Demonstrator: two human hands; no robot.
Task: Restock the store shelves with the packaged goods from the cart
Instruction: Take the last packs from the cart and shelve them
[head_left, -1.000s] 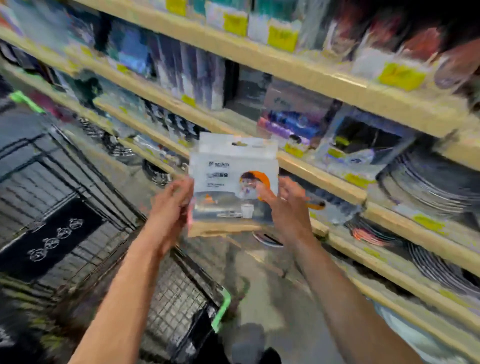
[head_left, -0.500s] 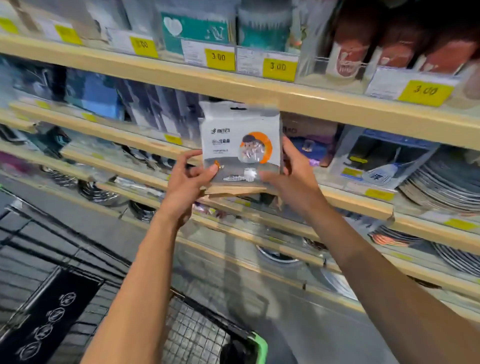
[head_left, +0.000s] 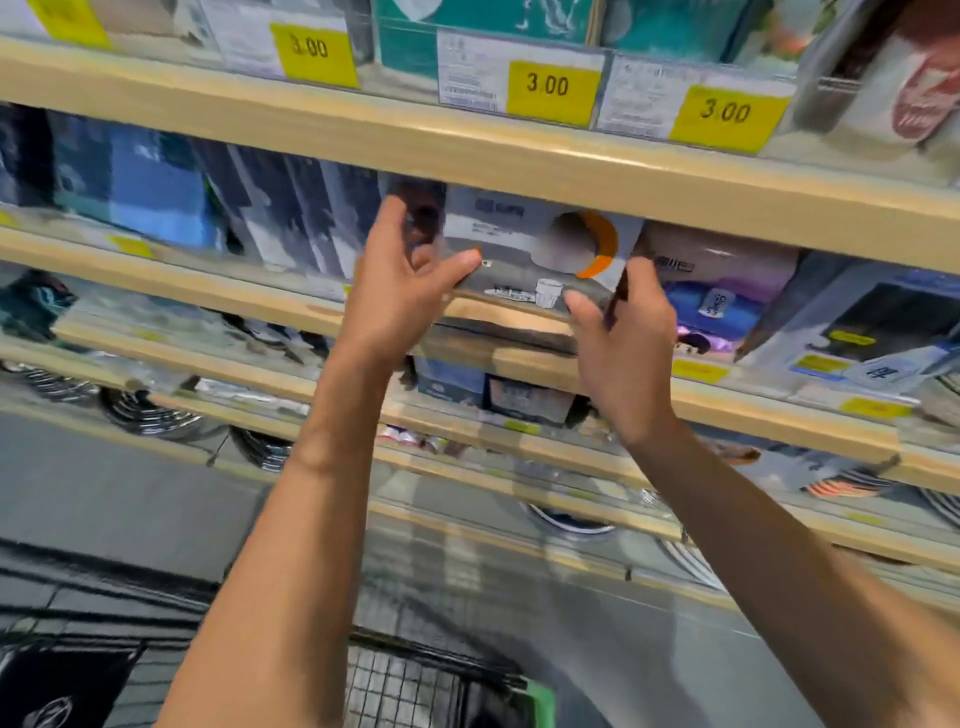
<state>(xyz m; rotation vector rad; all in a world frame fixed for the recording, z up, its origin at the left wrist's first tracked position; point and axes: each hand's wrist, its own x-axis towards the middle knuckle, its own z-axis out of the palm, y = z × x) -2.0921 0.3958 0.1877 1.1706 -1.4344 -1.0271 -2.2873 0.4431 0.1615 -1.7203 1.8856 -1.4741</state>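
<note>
A flat white and grey packet with an orange ring (head_left: 524, 254) sits partly inside the second shelf bay, its top hidden behind the wooden shelf edge (head_left: 519, 156) above. My left hand (head_left: 400, 291) grips its lower left corner. My right hand (head_left: 623, 338) holds its lower right edge. The packet's bottom is just above the lower shelf lip (head_left: 519, 358). Only the wire corner of the cart (head_left: 415, 686), with a green bumper, shows at the bottom.
Dark and blue packets (head_left: 156, 192) stand left of the packet, and a purple and white pack (head_left: 722, 291) stands right of it. Yellow 3.00 price tags (head_left: 550, 88) line the top shelf. Round metal wares (head_left: 150, 415) fill the lower shelves.
Both hands lifted the packet up from beside the cart and pushed it forward into the shelf bay. The view tilted up toward the shelves.
</note>
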